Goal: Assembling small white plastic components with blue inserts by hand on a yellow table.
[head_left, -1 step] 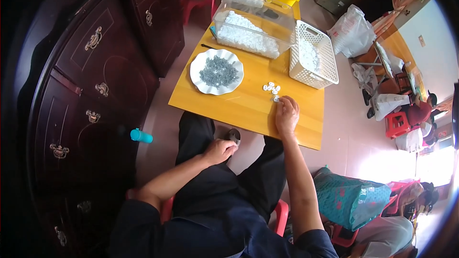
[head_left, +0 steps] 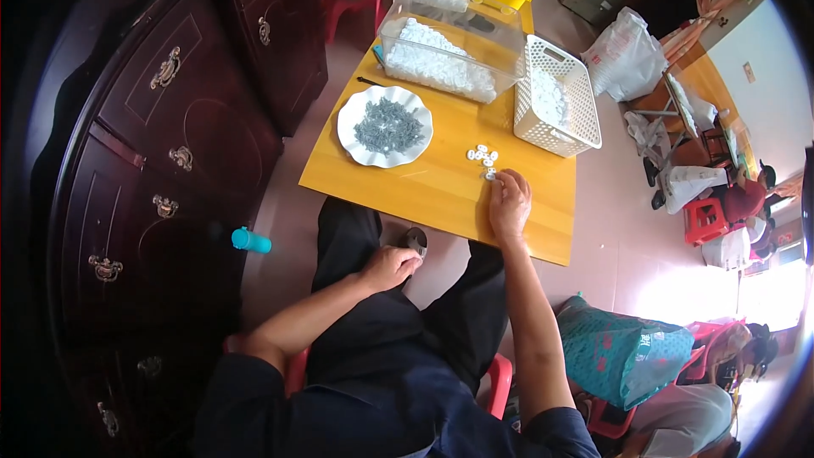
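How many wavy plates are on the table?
1: the plate of grey bits, at the left of the table. The right hand is to its right. More could be hidden farther back.

the white pieces (head_left: 472, 154) look plastic, the tabletop (head_left: 441, 191) smooth wood

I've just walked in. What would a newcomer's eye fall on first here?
Probably the yellow table, with a wavy white plate of grey bits on its left and a clear tub of white pieces behind. Nearer, the right hand is beside some white ovals. A turquoise bottle stands out on the floor, left.
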`<action>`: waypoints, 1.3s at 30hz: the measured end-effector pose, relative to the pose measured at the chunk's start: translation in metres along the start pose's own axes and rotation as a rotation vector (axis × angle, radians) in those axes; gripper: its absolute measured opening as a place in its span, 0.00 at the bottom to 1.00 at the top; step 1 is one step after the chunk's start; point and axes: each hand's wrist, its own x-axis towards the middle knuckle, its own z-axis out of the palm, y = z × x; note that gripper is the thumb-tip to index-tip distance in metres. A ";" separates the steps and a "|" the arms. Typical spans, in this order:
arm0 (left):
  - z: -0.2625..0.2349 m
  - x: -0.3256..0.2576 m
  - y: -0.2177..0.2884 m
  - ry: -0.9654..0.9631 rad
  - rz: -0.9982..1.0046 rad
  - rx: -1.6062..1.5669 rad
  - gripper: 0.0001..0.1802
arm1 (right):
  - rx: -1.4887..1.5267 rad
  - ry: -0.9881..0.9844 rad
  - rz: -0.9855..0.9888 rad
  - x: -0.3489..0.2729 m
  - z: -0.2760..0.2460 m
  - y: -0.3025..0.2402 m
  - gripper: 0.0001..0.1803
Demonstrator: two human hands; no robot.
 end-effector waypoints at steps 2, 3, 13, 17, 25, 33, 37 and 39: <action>0.001 0.000 -0.003 -0.005 -0.010 -0.007 0.11 | -0.012 -0.017 -0.034 0.001 -0.001 -0.001 0.08; 0.002 0.000 -0.004 -0.012 -0.016 -0.015 0.11 | -0.012 -0.018 -0.032 0.001 -0.001 -0.001 0.08; 0.006 0.003 -0.010 -0.066 -0.015 0.034 0.10 | 0.063 0.053 0.144 -0.021 -0.030 0.004 0.14; 0.006 0.004 -0.007 -0.053 -0.074 -0.020 0.11 | -0.031 0.032 0.181 -0.036 -0.044 0.007 0.14; -0.002 0.010 0.021 -0.066 0.188 0.127 0.07 | -0.036 -0.084 0.247 -0.018 -0.037 0.001 0.13; -0.034 0.078 0.086 0.120 0.340 0.359 0.10 | -0.021 0.029 0.068 0.011 -0.015 0.011 0.11; -0.028 0.112 0.081 0.142 0.325 0.507 0.18 | -0.074 0.021 -0.135 0.024 0.000 0.010 0.12; -0.024 0.123 0.079 0.134 0.337 0.573 0.19 | -0.096 0.003 -0.132 0.028 0.001 0.002 0.11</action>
